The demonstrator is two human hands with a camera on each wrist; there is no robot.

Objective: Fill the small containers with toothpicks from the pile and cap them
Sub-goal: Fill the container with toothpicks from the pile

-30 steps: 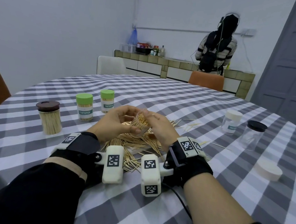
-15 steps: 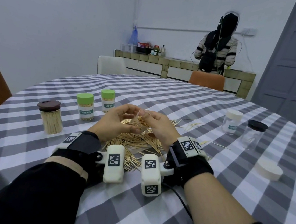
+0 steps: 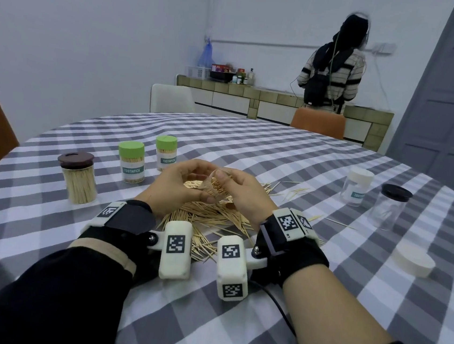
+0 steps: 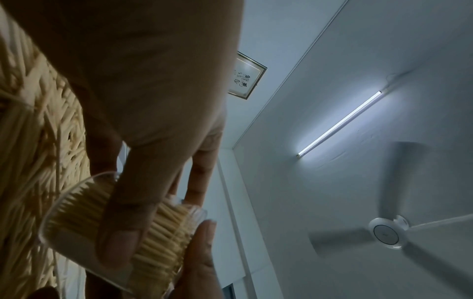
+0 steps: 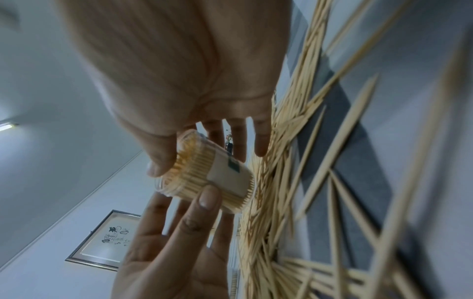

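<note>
Both hands meet above the toothpick pile (image 3: 204,217) at the middle of the checked worktop (image 3: 250,152). The left hand (image 3: 175,188) and the right hand (image 3: 246,195) each close their grip on one small clear jar (image 3: 213,187), tilted and packed with toothpicks, uncapped: the left thumb presses across its side in the left wrist view, and the right thumb (image 5: 158,159) sits at its open rim while the fingers wrap behind. The jar (image 5: 210,174) carries a pale label. To the left stand a brown-lidded jar (image 3: 78,177) and two green-capped jars (image 3: 131,161) (image 3: 165,152), all full. To the right stand a white-capped jar (image 3: 358,187) and a black-lidded jar (image 3: 390,207), with a loose white cap (image 3: 412,260) lying nearer.
</note>
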